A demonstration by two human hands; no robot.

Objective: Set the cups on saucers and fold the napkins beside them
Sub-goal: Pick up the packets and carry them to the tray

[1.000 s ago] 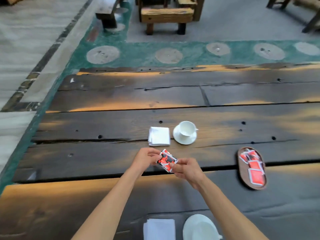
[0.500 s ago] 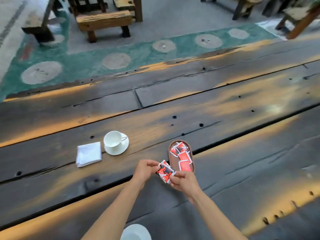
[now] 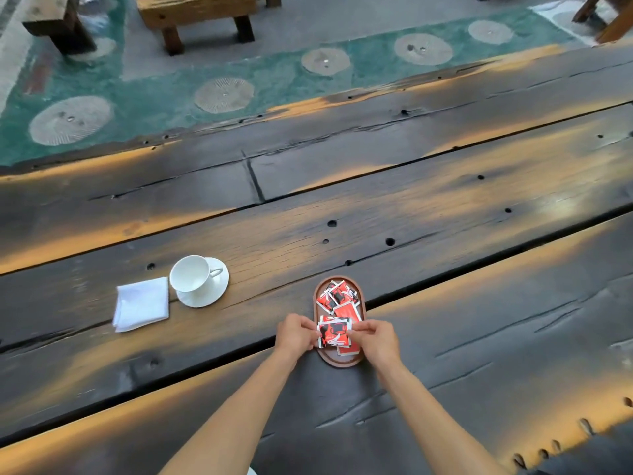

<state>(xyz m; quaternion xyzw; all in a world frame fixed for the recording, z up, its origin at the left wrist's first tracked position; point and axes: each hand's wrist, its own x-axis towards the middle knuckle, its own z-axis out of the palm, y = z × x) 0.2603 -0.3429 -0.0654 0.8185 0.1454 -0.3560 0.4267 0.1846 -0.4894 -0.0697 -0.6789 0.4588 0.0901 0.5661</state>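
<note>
A white cup (image 3: pixel 190 273) stands upright on a white saucer (image 3: pixel 213 292) on the dark wooden table (image 3: pixel 445 303), its handle to the right. A folded white napkin (image 3: pixel 141 303) lies just left of the saucer. To the right, my left hand (image 3: pixel 295 334) and my right hand (image 3: pixel 376 340) both pinch a small stack of red and black sachets (image 3: pixel 334 333), one hand on each side, right over an oval brown tray (image 3: pixel 339 360).
The oval tray holds several more red sachets (image 3: pixel 337 296). Wide gaps run between the table planks. Beyond the far table edge are a green patterned floor (image 3: pixel 144 97) and wooden benches (image 3: pixel 198 15).
Both hands carried the sachet stack to the right, from beside the tray to over its near end. The view swung right, so cup and napkin now sit further left.
</note>
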